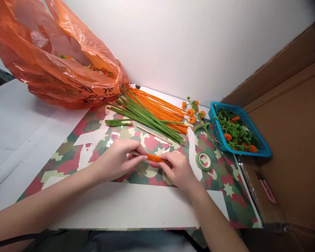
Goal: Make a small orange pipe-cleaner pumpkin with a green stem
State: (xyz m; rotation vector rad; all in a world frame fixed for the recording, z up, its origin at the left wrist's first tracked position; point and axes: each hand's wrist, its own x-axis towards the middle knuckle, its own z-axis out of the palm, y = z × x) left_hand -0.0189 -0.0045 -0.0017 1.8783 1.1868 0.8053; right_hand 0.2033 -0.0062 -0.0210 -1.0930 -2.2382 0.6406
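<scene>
An orange pipe cleaner (154,158) is coiled tightly round a thin wooden stick (134,153). My left hand (120,159) pinches the stick at the left end of the coil, thumb and fingers closed. At the coil's right end my right hand (179,169) also pinches, its fingertips touching the orange windings. Just beyond the hands a second wooden stick (154,134) lies on the table. Behind it are a bundle of green pipe cleaners (147,117) and a fan of orange pipe cleaners (160,105).
An orange plastic bag (68,77) stands at the back left. Right of the hands lie green tape (204,161) and an orange-flowered stem (199,115). A blue basket (265,151) holds green and orange pieces. A pink-handled tool (267,190) rests by the cardboard (299,140).
</scene>
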